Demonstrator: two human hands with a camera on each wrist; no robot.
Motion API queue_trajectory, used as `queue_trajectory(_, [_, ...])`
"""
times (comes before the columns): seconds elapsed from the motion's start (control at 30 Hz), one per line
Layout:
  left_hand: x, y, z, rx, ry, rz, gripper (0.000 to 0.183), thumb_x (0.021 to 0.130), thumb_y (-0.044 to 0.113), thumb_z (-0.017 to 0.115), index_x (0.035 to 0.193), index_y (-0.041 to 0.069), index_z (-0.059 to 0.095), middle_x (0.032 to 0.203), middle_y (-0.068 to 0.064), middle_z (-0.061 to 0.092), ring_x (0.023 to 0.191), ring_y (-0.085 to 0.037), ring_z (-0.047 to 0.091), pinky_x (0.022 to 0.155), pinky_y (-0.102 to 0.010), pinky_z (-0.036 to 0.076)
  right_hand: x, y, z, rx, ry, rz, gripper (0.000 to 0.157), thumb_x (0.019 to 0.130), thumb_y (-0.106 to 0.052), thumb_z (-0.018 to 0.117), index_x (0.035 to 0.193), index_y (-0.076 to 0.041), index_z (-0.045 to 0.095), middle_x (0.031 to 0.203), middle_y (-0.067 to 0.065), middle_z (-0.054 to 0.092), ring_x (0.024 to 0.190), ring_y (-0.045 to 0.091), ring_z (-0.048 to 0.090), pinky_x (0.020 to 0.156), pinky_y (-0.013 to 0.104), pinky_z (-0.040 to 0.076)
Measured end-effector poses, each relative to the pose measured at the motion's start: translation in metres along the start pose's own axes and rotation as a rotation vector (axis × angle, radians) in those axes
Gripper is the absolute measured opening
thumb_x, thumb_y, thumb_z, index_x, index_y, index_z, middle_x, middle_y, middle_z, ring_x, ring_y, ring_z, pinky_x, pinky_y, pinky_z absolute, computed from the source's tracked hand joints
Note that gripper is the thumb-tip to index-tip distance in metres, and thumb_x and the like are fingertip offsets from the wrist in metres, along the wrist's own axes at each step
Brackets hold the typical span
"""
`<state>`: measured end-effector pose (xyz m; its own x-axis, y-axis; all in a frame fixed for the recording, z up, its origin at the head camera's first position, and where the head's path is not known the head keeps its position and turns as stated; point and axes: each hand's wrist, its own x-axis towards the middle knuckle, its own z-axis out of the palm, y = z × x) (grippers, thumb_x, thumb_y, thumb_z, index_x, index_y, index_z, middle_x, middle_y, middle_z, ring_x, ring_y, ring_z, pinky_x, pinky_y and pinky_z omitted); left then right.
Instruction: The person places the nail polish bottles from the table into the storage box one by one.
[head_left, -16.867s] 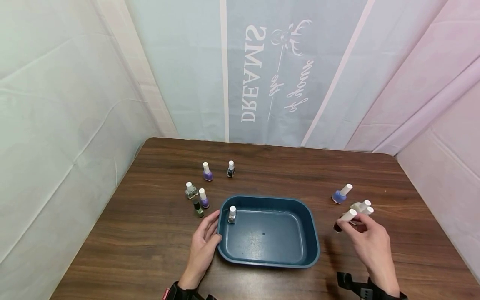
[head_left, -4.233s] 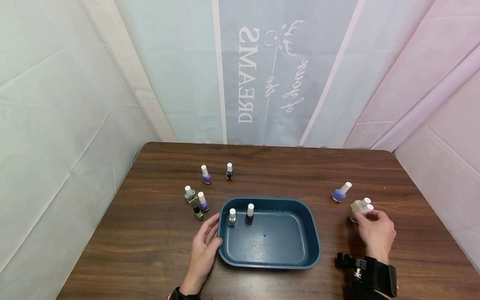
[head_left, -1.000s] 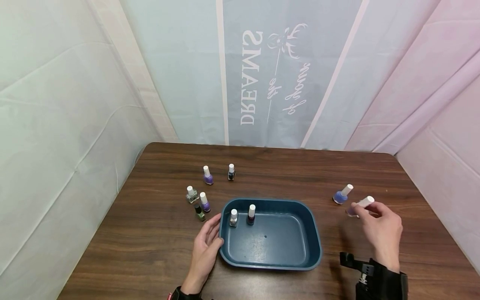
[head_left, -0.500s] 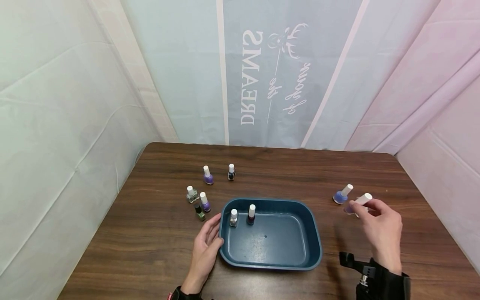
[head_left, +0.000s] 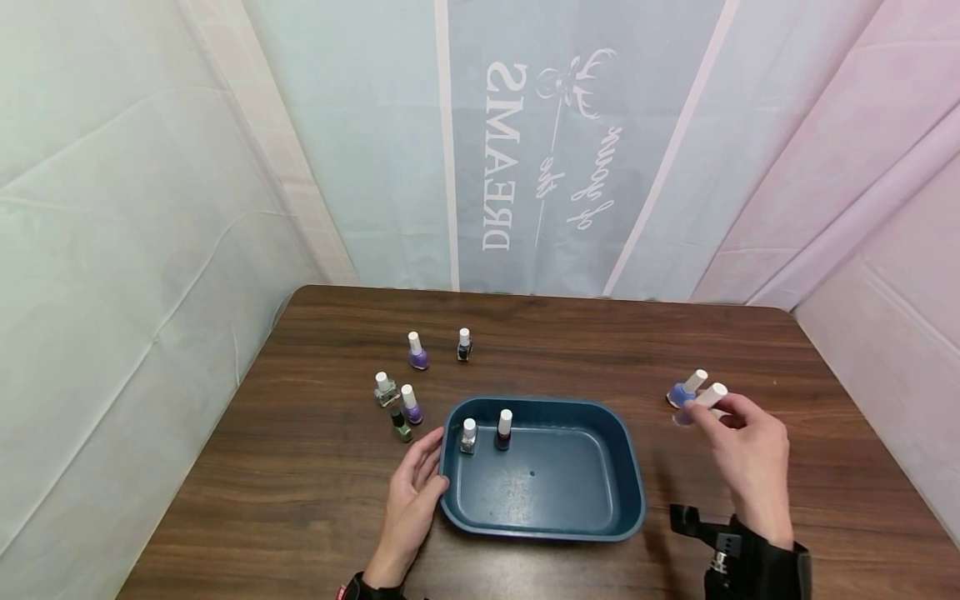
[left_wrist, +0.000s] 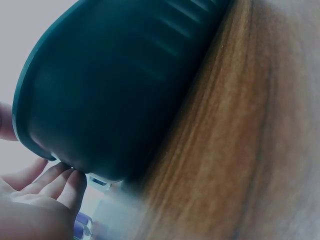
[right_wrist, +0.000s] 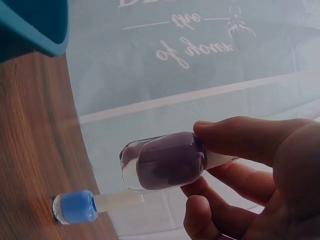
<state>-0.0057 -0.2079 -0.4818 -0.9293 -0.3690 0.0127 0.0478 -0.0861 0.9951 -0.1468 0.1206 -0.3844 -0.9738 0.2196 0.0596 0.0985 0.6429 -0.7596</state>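
While the right hand (head_left: 750,450) is pinching a dusky-purple glass bottle (right_wrist: 172,160) above the brown wood-grain surface (head_left: 600,342), near a blue, white-capped glass bottle (head_left: 680,393), its digits are partly hiding the neck and cap. The left hand (head_left: 408,504), fingers extended, is touching the left end of a dark teal plastic tray (head_left: 570,412), which the left wrist view is cropping. Surface is stretching between the tray's right rim and the raised bottle.
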Motion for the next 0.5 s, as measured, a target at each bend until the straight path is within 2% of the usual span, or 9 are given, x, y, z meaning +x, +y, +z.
queue_trajectory(0.3, [0.0004,0.0002,-0.0003,-0.006,-0.002,0.002,0.062,0.079,-0.013,0.046,0.139,0.0,0.045,0.146,-0.017,0.045,0.136,-0.029,0.043,0.112,-0.03,0.035,-0.0039,-0.0069,0.006,-0.007,-0.005,-0.096,0.039,0.088,-0.036,0.068,0.112,-0.006,0.068,0.088,0.003,0.06,0.078,0.012,0.045,0.057,0.023,0.039])
queue_trajectory(0.5, [0.0005,0.0005,0.0003,-0.007,-0.005,-0.002,0.062,0.079,-0.013,0.046,0.139,0.0,0.045,0.146,-0.017,0.045,0.136,-0.029,0.043,0.111,-0.028,0.036,-0.0065,-0.0095,0.0095,-0.014,-0.011,-0.131,0.039,0.088,-0.035,0.067,0.114,-0.005,0.068,0.097,0.01,0.062,0.08,0.013,0.044,0.058,0.022,0.039])
